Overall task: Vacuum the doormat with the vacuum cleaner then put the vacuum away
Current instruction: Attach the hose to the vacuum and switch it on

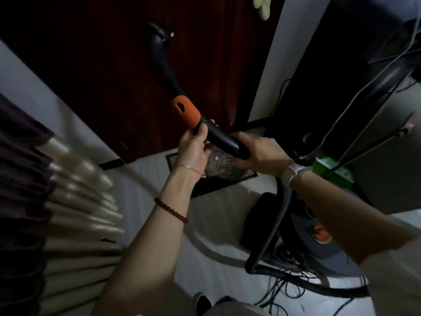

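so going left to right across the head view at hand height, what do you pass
curtain folds → left hand → black vacuum wand → right hand → white wristband → green packet

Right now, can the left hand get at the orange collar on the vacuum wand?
Probably yes. The left hand already grips the wand right beside the orange collar, with nothing between them; sliding up should do. The right hand holds the lower end.

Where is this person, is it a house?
Probably a home's entryway: a dark wooden door, a doormat on the pale floor before it, and a vacuum cleaner beside curtains.
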